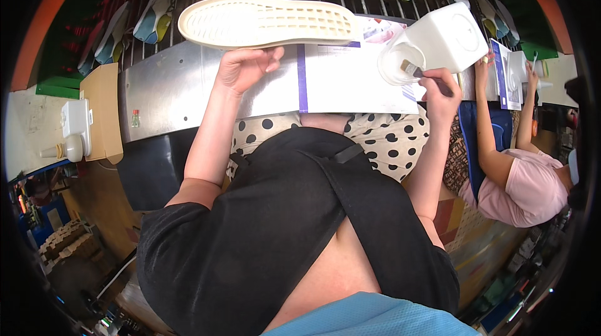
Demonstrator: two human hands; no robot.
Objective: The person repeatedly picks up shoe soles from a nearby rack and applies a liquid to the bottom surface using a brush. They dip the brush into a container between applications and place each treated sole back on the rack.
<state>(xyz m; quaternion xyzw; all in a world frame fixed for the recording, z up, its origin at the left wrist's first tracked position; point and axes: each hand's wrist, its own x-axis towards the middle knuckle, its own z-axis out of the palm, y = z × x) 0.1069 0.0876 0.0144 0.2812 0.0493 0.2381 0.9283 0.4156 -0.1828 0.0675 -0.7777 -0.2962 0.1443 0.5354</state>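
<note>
Two hands at work over a metal table [163,95]: left hand [244,68] closed on the near edge of a cream sole [266,21], held flat, tread up, above the table's far side; right hand [440,89] gripping a brush [418,72], bristles inside the round mouth of a white tub [438,42] tipped toward it; white sheet [350,82] lying between the hands; shoes [153,20] ranked on a rack beyond; another person [529,179] seated at right, near the tub

surface: steel bench [169,95] | on it: white paper sheet [357,82], white tub [441,42]
</note>
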